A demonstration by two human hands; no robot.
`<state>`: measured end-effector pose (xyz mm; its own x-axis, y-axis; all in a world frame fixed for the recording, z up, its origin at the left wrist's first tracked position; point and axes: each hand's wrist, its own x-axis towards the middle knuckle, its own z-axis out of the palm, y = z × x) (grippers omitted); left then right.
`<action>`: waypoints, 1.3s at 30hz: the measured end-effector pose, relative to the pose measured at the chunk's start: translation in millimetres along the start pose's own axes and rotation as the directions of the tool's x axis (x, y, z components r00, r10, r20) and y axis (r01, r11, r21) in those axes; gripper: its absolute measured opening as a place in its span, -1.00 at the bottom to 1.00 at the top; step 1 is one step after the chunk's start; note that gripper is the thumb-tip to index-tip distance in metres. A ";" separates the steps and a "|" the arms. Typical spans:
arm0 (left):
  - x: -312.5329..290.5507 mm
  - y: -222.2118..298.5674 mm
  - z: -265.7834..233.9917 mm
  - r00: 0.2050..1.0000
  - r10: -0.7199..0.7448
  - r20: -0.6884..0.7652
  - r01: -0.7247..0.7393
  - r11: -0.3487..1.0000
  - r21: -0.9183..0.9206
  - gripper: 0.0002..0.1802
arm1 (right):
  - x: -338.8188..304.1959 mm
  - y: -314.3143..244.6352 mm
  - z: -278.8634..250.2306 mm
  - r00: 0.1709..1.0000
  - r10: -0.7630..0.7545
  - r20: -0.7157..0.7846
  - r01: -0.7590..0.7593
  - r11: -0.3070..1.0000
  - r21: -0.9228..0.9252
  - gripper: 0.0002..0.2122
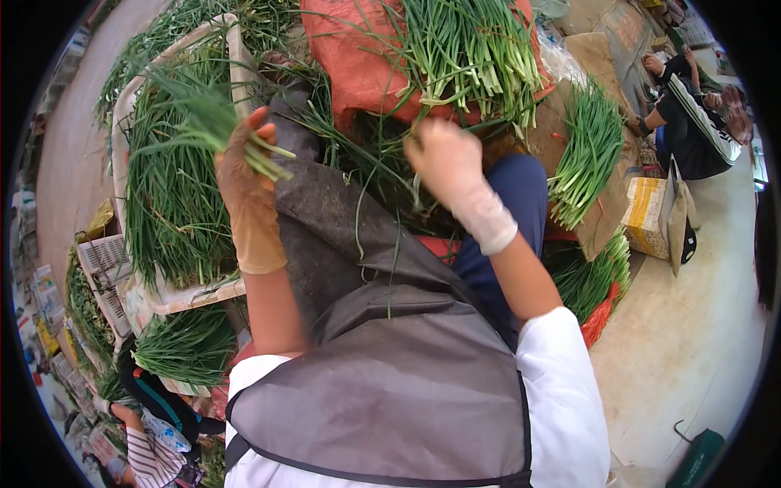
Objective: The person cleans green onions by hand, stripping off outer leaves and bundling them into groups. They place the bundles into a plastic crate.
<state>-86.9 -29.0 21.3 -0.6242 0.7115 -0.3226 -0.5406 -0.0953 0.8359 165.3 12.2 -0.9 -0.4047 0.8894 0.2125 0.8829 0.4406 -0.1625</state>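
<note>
My left hand [250, 195], in a tan glove with orange fingertips, is closed round a small bunch of garlic chives [213, 122]. Their pale stem ends point right, and the leaves blur toward the upper left. Over my right knee is my right hand [449, 163] in a whitish glove, fingers curled but smeared by motion; whether it holds anything is hidden. Beyond it, a pile of chives [476, 53] lies on a red sack [350, 57]. Loose leaves [358, 203] hang across my dark apron [390, 374].
Left of me stands a pale crate [119, 154] heaped with chives. More bundles lie at the right [587, 150] and lower left [185, 346]. A taped box [645, 215] and a seated person [700, 122] are at the right; another person [154, 439] is at the lower left.
</note>
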 end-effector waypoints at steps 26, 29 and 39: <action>-32.9 -56.6 6.9 0.852 -0.224 0.474 0.431 0.814 -0.390 -0.75 | -31.5 27.5 0.3 0.670 0.014 0.742 -0.019 1.000 -0.002 -0.66; -29.3 -45.6 -6.3 0.855 -0.197 0.479 0.400 0.838 -0.370 -0.75 | 35.3 -15.4 -13.2 0.944 0.204 0.258 -0.236 0.967 0.100 -0.56; -41.4 -44.1 -6.2 0.897 -0.309 0.315 0.388 0.893 -0.227 -0.80 | 67.0 -10.5 10.9 0.930 0.362 0.065 -0.344 0.793 0.503 -0.74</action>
<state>-40.8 -58.5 -4.9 -0.2150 0.8874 -0.4078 -0.8530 0.0327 0.5209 126.3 68.5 4.6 -0.0727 0.9945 0.0758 0.7196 0.1049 -0.6864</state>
